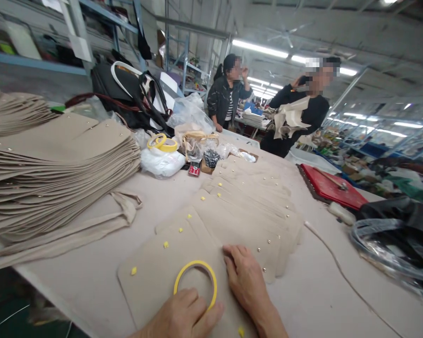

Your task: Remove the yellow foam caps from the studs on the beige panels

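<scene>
The worktop [320,300] in front of you carries, at your far left, a tall stack of beige panels [56,173], and down the middle a fanned row of beige leather pieces [246,211], overlapping one after another away from you, each dotted with small yellow stickers [166,244] on one edge and metal studs [268,241] on the other. A red tray [329,188] sits off to your right, two more yellow tape rolls [163,142] lie further back, and two people stand beyond the far end. The nearest leather piece [151,281] lies under both your hands. On it rests the yellow tape roll [196,284], flat, just between your hands. Your left hand [183,317] is curled loosely, its fingers touching the roll's near rim. Your right hand [246,279] lies flat, fingers together, pressing the leather just beside the roll. No writing is readable
</scene>
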A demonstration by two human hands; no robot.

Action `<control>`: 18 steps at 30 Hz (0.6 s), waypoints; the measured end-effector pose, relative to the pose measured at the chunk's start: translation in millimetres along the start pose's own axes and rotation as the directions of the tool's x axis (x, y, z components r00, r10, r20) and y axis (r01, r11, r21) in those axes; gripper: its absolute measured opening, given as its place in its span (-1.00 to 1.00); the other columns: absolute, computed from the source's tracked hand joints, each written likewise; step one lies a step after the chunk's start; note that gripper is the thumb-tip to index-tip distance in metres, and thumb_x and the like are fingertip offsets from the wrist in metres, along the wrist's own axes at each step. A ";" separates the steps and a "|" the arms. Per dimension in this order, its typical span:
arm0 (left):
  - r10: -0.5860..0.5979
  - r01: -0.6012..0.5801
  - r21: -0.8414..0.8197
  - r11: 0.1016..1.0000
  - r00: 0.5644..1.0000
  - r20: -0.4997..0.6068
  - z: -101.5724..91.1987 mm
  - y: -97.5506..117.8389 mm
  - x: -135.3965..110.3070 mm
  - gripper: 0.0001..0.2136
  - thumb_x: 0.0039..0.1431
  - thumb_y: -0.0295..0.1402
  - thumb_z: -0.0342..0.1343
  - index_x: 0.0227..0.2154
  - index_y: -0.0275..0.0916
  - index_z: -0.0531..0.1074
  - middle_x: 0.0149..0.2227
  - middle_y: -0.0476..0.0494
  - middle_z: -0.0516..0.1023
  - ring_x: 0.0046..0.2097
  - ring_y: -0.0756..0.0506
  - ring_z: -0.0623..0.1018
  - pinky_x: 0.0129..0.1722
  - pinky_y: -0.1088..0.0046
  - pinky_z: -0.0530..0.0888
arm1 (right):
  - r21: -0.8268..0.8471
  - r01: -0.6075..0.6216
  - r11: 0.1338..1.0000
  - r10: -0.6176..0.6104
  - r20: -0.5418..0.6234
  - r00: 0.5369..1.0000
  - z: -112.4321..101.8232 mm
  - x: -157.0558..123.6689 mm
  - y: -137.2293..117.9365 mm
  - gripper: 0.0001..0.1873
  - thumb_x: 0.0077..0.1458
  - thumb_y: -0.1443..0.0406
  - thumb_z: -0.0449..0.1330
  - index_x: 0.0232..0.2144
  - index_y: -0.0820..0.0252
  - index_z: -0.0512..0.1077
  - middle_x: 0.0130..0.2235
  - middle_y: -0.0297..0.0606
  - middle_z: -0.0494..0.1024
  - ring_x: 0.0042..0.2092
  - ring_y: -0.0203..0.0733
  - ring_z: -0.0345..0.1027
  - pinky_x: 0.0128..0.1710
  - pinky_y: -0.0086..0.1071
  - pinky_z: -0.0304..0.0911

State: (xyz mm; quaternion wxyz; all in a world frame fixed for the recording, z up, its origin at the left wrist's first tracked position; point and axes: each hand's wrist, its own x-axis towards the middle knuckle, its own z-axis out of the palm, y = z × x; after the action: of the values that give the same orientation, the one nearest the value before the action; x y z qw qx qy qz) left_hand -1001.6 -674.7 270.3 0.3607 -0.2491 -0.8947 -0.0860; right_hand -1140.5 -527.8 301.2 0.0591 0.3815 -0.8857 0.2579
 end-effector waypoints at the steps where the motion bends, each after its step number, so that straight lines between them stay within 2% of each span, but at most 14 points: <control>1: -0.002 0.002 -0.001 1.000 1.000 -0.001 3.2 3.2 3.3 -0.78 0.28 -0.51 -0.10 -0.10 -0.31 0.38 -0.55 -0.04 0.36 -0.56 -0.05 0.34 -0.59 0.41 0.23 | 0.037 0.007 0.999 -0.007 0.014 1.000 -0.2 0.0 -0.7 -0.68 0.13 0.49 0.04 -0.14 0.16 0.47 -0.21 -0.20 0.54 -0.13 -0.08 0.38 -0.09 -0.24 0.30; 4: -0.012 0.011 -0.026 1.000 0.999 -0.042 9.4 11.9 13.5 -0.80 0.29 -0.52 -0.10 -0.12 -0.29 0.37 -0.58 -0.01 0.36 -0.58 -0.05 0.34 -0.62 0.41 0.20 | 0.170 -0.008 0.985 0.003 0.031 1.000 -5.4 -2.1 1.6 -0.70 0.15 0.45 0.05 -0.12 0.14 0.47 -0.18 -0.21 0.55 -0.10 -0.12 0.40 -0.06 -0.26 0.31; 7: -0.054 0.043 -0.144 0.989 0.996 -0.076 7.2 14.9 17.3 -0.77 0.34 -0.48 -0.18 -0.06 -0.32 0.33 -0.59 0.00 0.38 -0.60 -0.05 0.35 -0.62 0.42 0.26 | 0.288 -0.074 0.955 0.080 -0.010 0.997 -18.2 -9.0 8.4 -0.73 0.18 0.37 0.07 -0.11 0.15 0.48 -0.17 -0.21 0.57 -0.14 -0.14 0.43 -0.10 -0.28 0.34; 10: -0.168 0.171 -0.294 0.940 0.985 0.033 -6.1 9.6 19.0 -0.71 0.40 -0.40 -0.20 0.10 -0.35 0.21 -0.43 -0.07 0.53 -0.46 -0.04 0.51 -0.45 0.46 0.45 | 0.406 -0.204 0.891 0.247 -0.056 0.967 -37.6 -23.8 10.4 -0.76 0.20 0.27 0.11 -0.15 0.18 0.52 -0.21 -0.18 0.59 -0.18 -0.12 0.46 -0.14 -0.28 0.36; 12: -0.234 0.249 -0.333 0.909 0.969 0.084 -17.0 3.6 22.4 -0.69 0.42 -0.32 -0.20 0.13 -0.31 0.17 -0.32 -0.10 0.59 -0.36 -0.02 0.57 -0.34 0.51 0.50 | 0.481 -0.270 0.834 0.310 -0.004 0.951 -51.0 -36.4 4.2 -0.78 0.20 0.23 0.14 -0.20 0.17 0.54 -0.25 -0.19 0.60 -0.21 -0.13 0.47 -0.18 -0.30 0.37; 13: -0.253 0.267 -0.340 0.902 0.964 0.086 -21.6 0.9 25.0 -0.68 0.42 -0.29 -0.19 0.13 -0.30 0.16 -0.29 -0.10 0.60 -0.34 -0.01 0.59 -0.33 0.54 0.51 | 0.507 -0.271 0.818 0.294 0.037 0.955 -56.7 -42.7 -1.2 -0.79 0.20 0.23 0.15 -0.22 0.16 0.54 -0.26 -0.21 0.60 -0.22 -0.14 0.47 -0.19 -0.32 0.37; 15: -0.268 0.282 -0.347 0.894 0.959 0.090 -27.3 -2.9 30.4 -0.67 0.42 -0.25 -0.19 0.13 -0.30 0.14 -0.26 -0.10 0.61 -0.32 0.00 0.61 -0.32 0.57 0.52 | 0.538 -0.199 0.819 0.185 0.082 0.979 -64.2 -53.6 -14.1 -0.84 0.18 0.29 0.17 -0.22 0.15 0.53 -0.27 -0.22 0.59 -0.23 -0.17 0.46 -0.21 -0.35 0.36; 18: -0.262 0.291 -0.350 0.890 0.956 0.128 -27.7 -3.2 36.2 -0.66 0.42 -0.26 -0.20 0.15 -0.30 0.11 -0.24 -0.10 0.62 -0.28 -0.01 0.62 -0.30 0.59 0.54 | 0.529 -0.019 0.848 0.011 0.018 1.000 -64.3 -64.3 -30.1 -0.77 0.14 0.41 0.16 -0.14 0.16 0.48 -0.24 -0.22 0.56 -0.22 -0.21 0.42 -0.20 -0.37 0.35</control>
State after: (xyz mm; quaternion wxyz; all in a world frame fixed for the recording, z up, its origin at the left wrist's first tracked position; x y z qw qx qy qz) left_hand -1008.8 -672.8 315.4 0.2573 -0.1850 -0.9025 -0.2917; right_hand -1080.1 -471.4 349.6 -0.0567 0.3778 -0.7838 0.4897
